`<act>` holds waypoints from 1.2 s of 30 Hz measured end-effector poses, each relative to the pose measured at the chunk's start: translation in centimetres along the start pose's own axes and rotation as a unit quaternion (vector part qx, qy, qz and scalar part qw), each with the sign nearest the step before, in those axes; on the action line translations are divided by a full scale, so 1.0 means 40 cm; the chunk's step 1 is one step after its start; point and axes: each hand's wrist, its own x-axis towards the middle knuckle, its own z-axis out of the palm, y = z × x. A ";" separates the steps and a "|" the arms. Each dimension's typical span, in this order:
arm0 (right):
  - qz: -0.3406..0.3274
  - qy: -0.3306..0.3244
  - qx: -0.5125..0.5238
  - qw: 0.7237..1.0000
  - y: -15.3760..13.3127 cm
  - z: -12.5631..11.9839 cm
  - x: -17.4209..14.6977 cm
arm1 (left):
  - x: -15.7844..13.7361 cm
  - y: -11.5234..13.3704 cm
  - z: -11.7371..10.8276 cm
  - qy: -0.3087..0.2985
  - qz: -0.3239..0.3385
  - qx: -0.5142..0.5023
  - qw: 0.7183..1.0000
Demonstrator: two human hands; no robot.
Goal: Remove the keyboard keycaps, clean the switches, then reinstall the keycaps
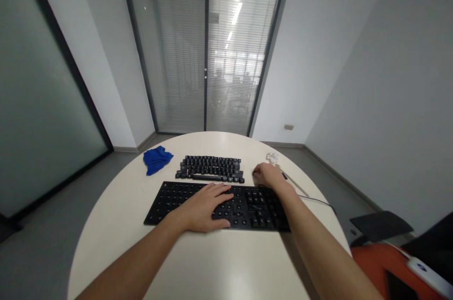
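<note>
A black keyboard (166, 203) lies across the table in front of me. Most of its left and middle part shows bare key sockets, while caps still sit on the right-hand block. My left hand (207, 208) rests flat on its middle, fingers spread. Beyond the keyboard's right end, my right hand (266, 175) is closed near the tabletop, with a small dark bit at its fingertips that I cannot make out. Loose black keycaps (210, 168) lie in keyboard-like rows behind the keyboard.
A crumpled blue cloth (156, 159) lies at the back left of the round white table (116, 238). At the right are white crumpled tissue (272, 157), a thin stick (295, 182) and a black cable (316, 200). An orange chair (375, 267) holding a white power strip (426, 274) stands right.
</note>
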 end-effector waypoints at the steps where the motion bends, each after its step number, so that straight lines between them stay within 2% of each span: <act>1: -0.007 -0.001 0.013 1.000 0.008 -0.003 -0.018 | 0.000 0.000 0.001 0.002 0.002 0.000 1.000; 6: -0.048 0.005 0.100 0.994 0.056 -0.019 -0.089 | 0.004 -0.003 0.008 0.009 0.003 0.010 1.000; 10: -0.131 -0.013 0.265 0.955 0.088 -0.032 -0.115 | 0.008 -0.003 0.010 0.003 0.002 0.016 1.000; 14: -0.156 -0.086 0.323 0.929 0.099 -0.046 -0.128 | 0.010 -0.002 0.009 0.003 0.001 0.011 1.000; 17: -0.156 -0.132 0.334 0.920 0.102 -0.051 -0.132 | 0.010 -0.003 0.011 0.003 0.000 0.006 1.000; 23: -0.173 -0.138 0.331 0.917 0.105 -0.048 -0.133 | 0.010 -0.004 0.015 0.014 0.002 -0.004 1.000; 36: -0.174 -0.096 0.208 0.958 0.081 -0.059 -0.134 | 0.009 0.004 0.007 -0.008 -0.010 0.016 1.000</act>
